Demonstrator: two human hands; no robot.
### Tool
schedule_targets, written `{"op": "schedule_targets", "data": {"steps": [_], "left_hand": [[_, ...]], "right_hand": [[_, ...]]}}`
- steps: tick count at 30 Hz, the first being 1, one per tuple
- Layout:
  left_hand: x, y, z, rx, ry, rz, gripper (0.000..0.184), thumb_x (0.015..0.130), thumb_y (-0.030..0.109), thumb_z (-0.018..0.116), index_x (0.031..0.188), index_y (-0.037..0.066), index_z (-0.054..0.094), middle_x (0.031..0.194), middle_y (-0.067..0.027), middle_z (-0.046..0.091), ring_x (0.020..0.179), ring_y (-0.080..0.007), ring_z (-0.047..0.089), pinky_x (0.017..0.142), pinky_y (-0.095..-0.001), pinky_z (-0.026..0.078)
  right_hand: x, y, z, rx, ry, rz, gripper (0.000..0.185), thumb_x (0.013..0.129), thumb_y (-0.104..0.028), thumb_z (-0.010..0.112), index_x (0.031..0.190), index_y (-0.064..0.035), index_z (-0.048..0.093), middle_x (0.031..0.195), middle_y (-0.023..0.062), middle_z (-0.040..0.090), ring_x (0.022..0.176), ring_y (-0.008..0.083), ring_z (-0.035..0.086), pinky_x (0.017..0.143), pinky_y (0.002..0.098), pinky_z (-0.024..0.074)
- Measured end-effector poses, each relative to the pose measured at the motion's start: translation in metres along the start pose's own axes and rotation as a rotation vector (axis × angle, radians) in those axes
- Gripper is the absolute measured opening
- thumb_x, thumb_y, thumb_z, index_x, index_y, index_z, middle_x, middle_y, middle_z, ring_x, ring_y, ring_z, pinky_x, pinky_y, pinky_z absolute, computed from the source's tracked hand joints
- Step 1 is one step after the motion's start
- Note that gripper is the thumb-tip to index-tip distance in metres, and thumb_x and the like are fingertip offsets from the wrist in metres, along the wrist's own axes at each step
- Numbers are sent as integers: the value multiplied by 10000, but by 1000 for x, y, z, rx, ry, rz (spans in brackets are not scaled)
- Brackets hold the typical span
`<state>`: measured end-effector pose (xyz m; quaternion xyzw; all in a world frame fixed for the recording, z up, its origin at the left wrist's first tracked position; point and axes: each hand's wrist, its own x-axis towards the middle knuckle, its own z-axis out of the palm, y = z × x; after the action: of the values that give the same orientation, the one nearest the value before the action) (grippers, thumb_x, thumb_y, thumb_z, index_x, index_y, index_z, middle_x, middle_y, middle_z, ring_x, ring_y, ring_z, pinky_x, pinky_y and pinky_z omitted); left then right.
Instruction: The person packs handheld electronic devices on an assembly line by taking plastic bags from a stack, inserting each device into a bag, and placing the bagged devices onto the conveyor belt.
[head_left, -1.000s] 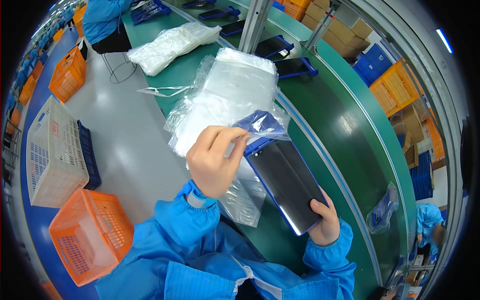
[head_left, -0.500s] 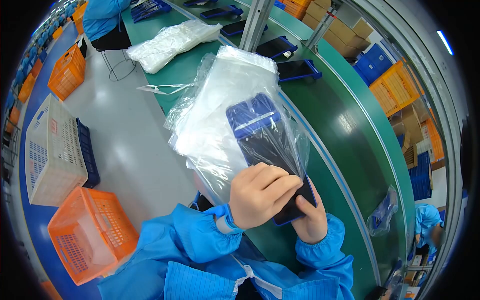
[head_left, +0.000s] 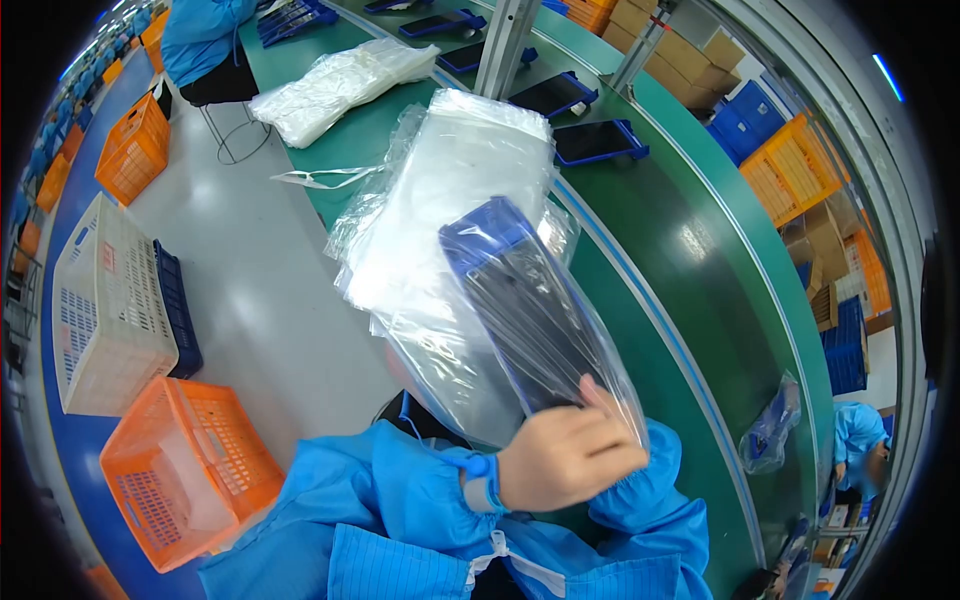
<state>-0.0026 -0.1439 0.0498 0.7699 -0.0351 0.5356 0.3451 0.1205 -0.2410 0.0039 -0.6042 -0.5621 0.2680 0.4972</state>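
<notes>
A blue-cased device with a dark, phone-like screen (head_left: 520, 310) lies at a slant inside a clear plastic bag (head_left: 610, 370), over a stack of clear bags (head_left: 470, 150). My left hand (head_left: 570, 455), with a band at its wrist, is closed on the bag's edge near the device's lower end. Mostly hidden behind it, my right hand (head_left: 597, 393) shows only a little of its thumb or finger at the lower end of the device. The bag's film is stretched in creases along the screen.
Several similar devices (head_left: 600, 142) lie along the green bench at the back. Another bundle of bags (head_left: 340, 90) is at the upper left, and a bagged blue item (head_left: 770, 425) at the right. An orange crate (head_left: 190, 470) stands on the floor; a metal post (head_left: 505, 50) rises from the bench.
My left hand has moved down and right, drawing the bag along the device to its lower end. The film now covers the screen, and my right hand has become mostly hidden.
</notes>
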Motion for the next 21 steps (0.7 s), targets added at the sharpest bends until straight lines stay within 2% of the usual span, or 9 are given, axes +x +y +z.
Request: {"op": "schedule_targets", "data": {"steps": [3, 5, 8, 9, 11, 13, 17, 19, 21], "left_hand": [[-10, 21, 10, 76, -78, 15, 176, 660, 82, 670, 835, 85, 654, 733, 2, 569, 604, -133, 568, 504, -239, 452], [-13, 19, 12, -17, -79, -55, 168, 675, 81, 673, 842, 84, 654, 734, 3, 569, 597, -135, 563, 508, -237, 452], [-15, 22, 13, -35, -86, -88, 154, 692, 82, 681, 844, 82, 654, 731, 0, 569, 583, -141, 556, 506, -238, 452], [-16, 23, 13, -20, -90, -85, 149, 696, 82, 684, 842, 81, 654, 730, -2, 569, 578, -143, 554, 504, -239, 451], [-19, 22, 14, -20, -101, -103, 175, 679, 78, 679, 853, 80, 657, 735, -9, 567, 596, -152, 556, 512, -246, 456], [-21, 21, 15, -47, -123, -105, 205, 660, 75, 671, 865, 79, 660, 743, -15, 566, 622, -163, 561, 544, -262, 470], [-28, 17, 14, -59, -221, -5, 265, 627, 76, 647, 891, 79, 667, 763, -23, 567, 678, -187, 571, 660, -318, 503], [-38, 13, 11, -72, -306, 16, 248, 644, 82, 632, 889, 80, 671, 757, -24, 571, 685, -203, 575, 739, -363, 510], [-44, 5, -3, -28, -356, -49, 238, 638, 71, 651, 875, 73, 669, 760, -32, 580, 688, -207, 579, 721, -356, 508]], "right_hand": [[0, 5, 3, 26, 125, 26, 276, 872, -132, 559, 1124, -21, 547, 928, 102, 607, 748, 189, 578, 712, 301, 466], [5, 2, 5, 41, 208, 42, 234, 873, -145, 571, 1071, -22, 585, 861, 95, 619, 660, 191, 581, 660, 302, 475], [15, -32, 5, 616, 258, 452, 292, 877, -123, 526, 1144, -6, 531, 967, 108, 595, 821, 186, 558, 776, 326, 432], [20, -27, 3, 414, 199, 504, 338, 918, -178, 448, 1201, 1, 490, 1102, 112, 557, 987, 191, 517, 900, 342, 379], [31, -25, 0, 283, 180, 490, 364, 945, -192, 399, 1239, 14, 459, 1208, 120, 538, 1123, 199, 498, 1008, 349, 339], [43, -36, -5, 423, 264, 366, 315, 916, -107, 456, 1201, 25, 481, 1149, 128, 577, 1061, 206, 543, 979, 331, 367], [49, -11, -35, 609, 583, 131, 344, 851, 61, 508, 1193, 45, 471, 1171, 166, 559, 1076, 207, 537, 915, 306, 430], [50, 10, -61, 368, 743, 88, 367, 850, 58, 515, 1213, 33, 466, 1208, 164, 526, 1100, 200, 511, 924, 316, 429], [65, 14, -88, 582, 923, 84, 358, 865, -33, 535, 1211, 40, 474, 1188, 164, 537, 1055, 221, 534, 917, 319, 424]]}}
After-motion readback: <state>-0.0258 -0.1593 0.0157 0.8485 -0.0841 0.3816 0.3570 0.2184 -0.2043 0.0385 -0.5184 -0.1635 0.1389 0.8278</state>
